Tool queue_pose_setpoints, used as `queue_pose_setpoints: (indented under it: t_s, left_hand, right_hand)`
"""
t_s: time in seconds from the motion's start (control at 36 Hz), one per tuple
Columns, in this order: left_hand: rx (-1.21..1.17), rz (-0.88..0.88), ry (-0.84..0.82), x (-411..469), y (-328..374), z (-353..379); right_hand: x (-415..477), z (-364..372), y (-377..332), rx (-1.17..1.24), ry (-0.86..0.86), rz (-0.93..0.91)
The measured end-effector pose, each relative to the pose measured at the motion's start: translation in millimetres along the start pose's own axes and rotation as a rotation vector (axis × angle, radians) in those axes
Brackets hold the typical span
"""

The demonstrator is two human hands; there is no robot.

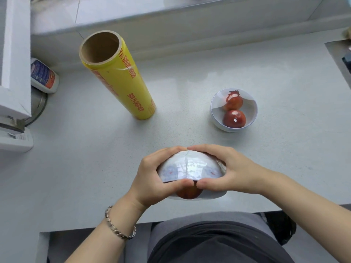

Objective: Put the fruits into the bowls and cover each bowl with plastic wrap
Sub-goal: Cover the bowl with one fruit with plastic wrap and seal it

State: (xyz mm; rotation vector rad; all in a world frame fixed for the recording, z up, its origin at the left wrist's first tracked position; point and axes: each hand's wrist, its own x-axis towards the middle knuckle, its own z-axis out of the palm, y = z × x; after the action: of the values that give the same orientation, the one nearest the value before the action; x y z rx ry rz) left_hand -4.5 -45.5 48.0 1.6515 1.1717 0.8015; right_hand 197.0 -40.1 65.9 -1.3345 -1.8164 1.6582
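Observation:
Near the counter's front edge a white bowl is tilted with its underside facing me, and plastic wrap is folded over its base. A red fruit shows at its lower rim. My left hand grips the bowl's left side and my right hand grips its right side, thumbs meeting at the near rim and fingertips meeting at the far rim. A second white bowl stands upright at the right with two red fruits inside and wrap stretched over its top. A yellow plastic wrap roll stands tilted at the back left.
The grey counter has a raised ledge along the back. A small white bottle lies at the far left beside a white appliance. A sink's corner shows at the right edge.

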Motion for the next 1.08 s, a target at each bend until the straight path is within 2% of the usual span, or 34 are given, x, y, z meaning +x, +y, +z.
queue_pose_setpoints:
  t_s: [0.19,0.28,0.42,0.58,0.67,0.78,0.86,0.97,1.03,1.08]
  left_hand:
    - [-0.259,-0.135,0.100,2,-1,12]
    - [-0.310,-0.190,0.079,8,-2,18]
    - [-0.313,-0.341,-0.121,20,2,11]
    - [-0.092,-0.403,-0.372,39,14,6]
    - [-0.036,-0.395,-0.303,43,14,13]
    - [-0.166,-0.420,-0.170,35,9,19]
    - [-0.215,-0.428,-0.064,26,6,23]
    - [-0.213,-0.461,0.083,18,1,22]
    - [-0.187,-0.453,0.105,17,1,20]
    - [-0.172,-0.440,0.104,16,2,19]
  right_hand:
    - [-2,-8,13,0.327,-0.058,0.054]
    - [2,-10,16,0.461,-0.070,0.092]
    - [6,-8,23,0.615,-0.068,0.209]
    - [13,-8,21,0.524,-0.041,0.304]
    - [16,-8,17,0.534,-0.016,0.312]
    - [14,-7,18,0.618,0.087,0.399]
    - [8,-8,18,0.612,0.142,0.367]
    - [2,-17,15,0.498,0.120,0.326]
    - [3,-16,13,0.377,0.106,0.306]
    - [6,-13,12,0.320,0.162,0.302]
